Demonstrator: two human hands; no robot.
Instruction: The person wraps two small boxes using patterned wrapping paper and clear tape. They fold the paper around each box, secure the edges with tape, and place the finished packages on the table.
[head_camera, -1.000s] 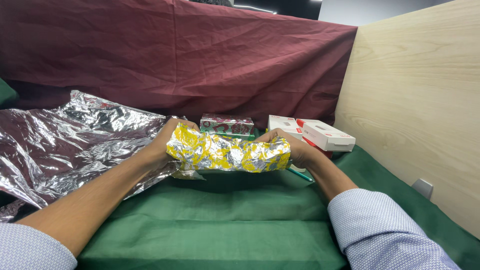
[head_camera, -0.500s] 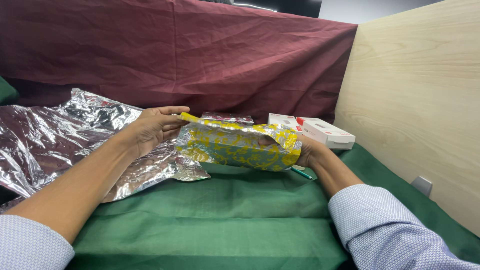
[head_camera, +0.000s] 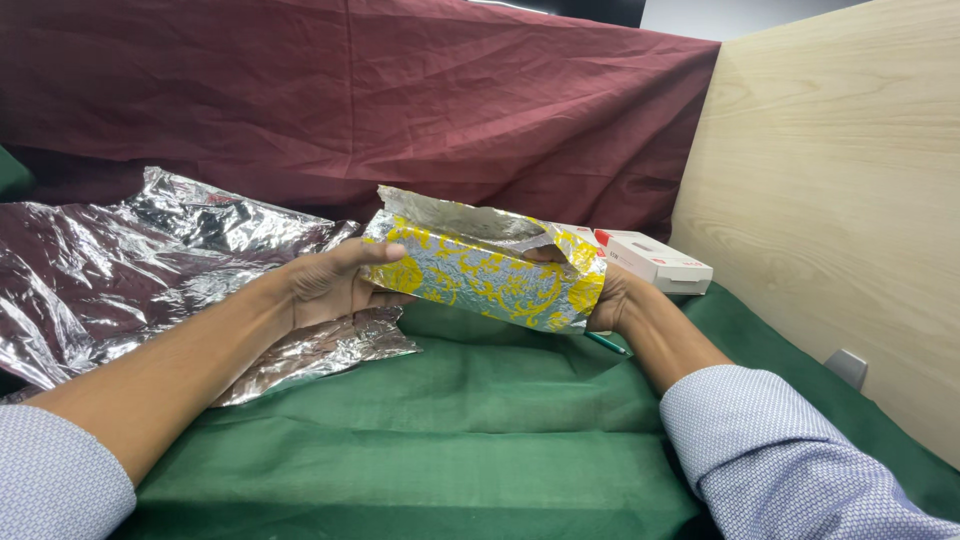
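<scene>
The work surface is covered by a green cloth (head_camera: 480, 430), creased in low folds across its width. A crumpled sheet of silver foil (head_camera: 150, 260) lies directly on the cloth at its left side. At the cloth's far right edge rests a white and red box (head_camera: 655, 262), with a green pen (head_camera: 607, 343) just in front of it.

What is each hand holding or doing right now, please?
Left hand: closed on the left end of the gold-patterned foil parcel.
Right hand: grips the parcel's right end; its fingers are mostly hidden behind it.
</scene>
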